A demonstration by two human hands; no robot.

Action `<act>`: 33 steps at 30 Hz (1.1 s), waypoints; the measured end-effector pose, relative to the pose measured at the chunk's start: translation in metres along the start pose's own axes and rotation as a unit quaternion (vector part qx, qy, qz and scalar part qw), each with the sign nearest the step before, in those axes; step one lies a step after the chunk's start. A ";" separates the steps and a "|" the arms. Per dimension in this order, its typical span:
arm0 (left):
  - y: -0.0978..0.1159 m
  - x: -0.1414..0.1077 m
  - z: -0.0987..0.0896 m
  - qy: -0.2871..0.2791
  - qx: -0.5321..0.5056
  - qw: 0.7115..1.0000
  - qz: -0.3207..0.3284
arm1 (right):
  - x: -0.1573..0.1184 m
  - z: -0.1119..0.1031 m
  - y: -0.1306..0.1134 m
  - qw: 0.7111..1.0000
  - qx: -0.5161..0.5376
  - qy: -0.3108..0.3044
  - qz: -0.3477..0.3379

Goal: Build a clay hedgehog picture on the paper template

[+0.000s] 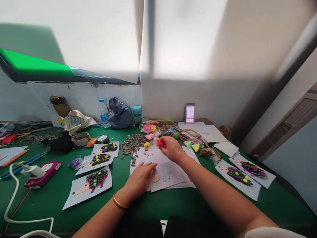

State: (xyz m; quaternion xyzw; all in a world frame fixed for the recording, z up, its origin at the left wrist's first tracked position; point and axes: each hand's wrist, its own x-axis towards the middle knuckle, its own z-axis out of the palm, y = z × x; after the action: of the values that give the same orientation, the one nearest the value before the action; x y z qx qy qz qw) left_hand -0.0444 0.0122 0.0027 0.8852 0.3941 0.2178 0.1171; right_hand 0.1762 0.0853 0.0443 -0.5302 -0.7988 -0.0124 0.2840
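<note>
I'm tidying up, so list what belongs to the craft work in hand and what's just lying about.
Likely belongs:
small red lump in the right hand
white paper sheet with animal outline
dark striped seeds

Likely just lying about:
clear plastic bottle with blue cap
blue-grey fabric bag
white plastic charger

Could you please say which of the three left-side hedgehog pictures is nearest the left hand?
The frontmost hedgehog picture; the other two lie behind it, farther from that hand.

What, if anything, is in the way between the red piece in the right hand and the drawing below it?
Nothing visible stands between the red piece and the drawing. The left hand lies at the drawing sheet's left edge, beside that path.
</note>
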 end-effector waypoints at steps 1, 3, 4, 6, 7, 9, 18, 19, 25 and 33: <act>-0.001 -0.002 -0.001 0.009 0.003 1.000 -0.010 | -0.014 -0.005 0.004 1.000 0.005 0.014 0.012; -0.003 -0.005 -0.004 0.014 0.009 1.000 -0.025 | -0.045 -0.011 0.012 0.999 0.019 0.031 0.026; -0.003 -0.005 -0.004 0.007 0.012 1.000 -0.028 | -0.060 -0.013 0.015 0.997 0.043 0.049 0.034; -0.003 -0.003 -0.004 -0.015 0.018 0.999 -0.025 | -0.084 -0.014 0.019 0.996 0.056 0.064 0.038; -0.003 0.000 -0.004 -0.027 0.022 0.999 -0.019 | -0.093 -0.013 0.020 0.996 0.059 0.067 0.028; -0.002 0.009 -0.003 -0.036 0.031 0.999 -0.002 | -0.101 -0.012 0.022 0.995 0.049 0.085 0.019; 0.030 0.037 0.005 0.169 -0.131 0.976 -0.046 | -0.097 -0.003 -0.005 0.990 0.088 0.101 -0.053; 0.032 0.035 0.008 0.171 -0.167 0.969 -0.064 | -0.098 -0.002 -0.009 0.989 0.095 0.098 -0.054; 0.038 0.029 0.020 0.166 -0.302 0.931 -0.116 | -0.104 0.001 -0.013 0.992 0.081 0.079 -0.058; 0.038 0.032 0.024 0.143 -0.418 0.888 -0.132 | -0.105 -0.006 -0.012 0.990 0.107 0.075 -0.047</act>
State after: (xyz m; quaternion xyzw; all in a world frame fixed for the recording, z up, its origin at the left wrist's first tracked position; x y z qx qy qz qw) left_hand 0.0100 0.0101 0.0055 0.6536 0.3925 0.4686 0.4463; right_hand 0.1975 -0.0098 0.0034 -0.4566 -0.7959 0.0201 0.3972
